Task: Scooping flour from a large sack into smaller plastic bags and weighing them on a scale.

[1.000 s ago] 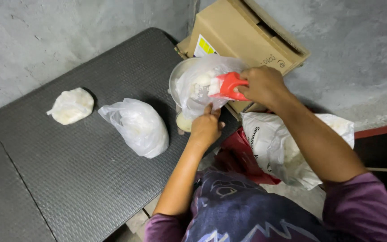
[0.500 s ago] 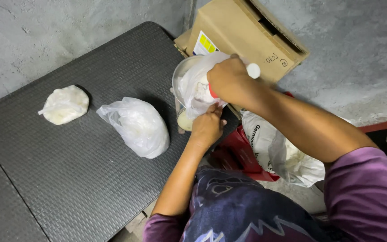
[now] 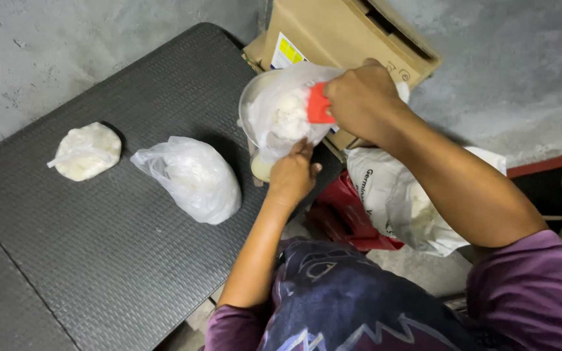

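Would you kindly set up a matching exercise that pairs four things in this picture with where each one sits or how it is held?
Things:
1. red scoop
2. small tied bag
3. cardboard box
4. open plastic bag

Places or states:
A. lying alone at the far left of the dark mat
B. gripped in the right hand
C. standing against the grey wall, behind the hands
D. held from below by the left hand

Pairs: 1-B, 2-A, 3-C, 4-D
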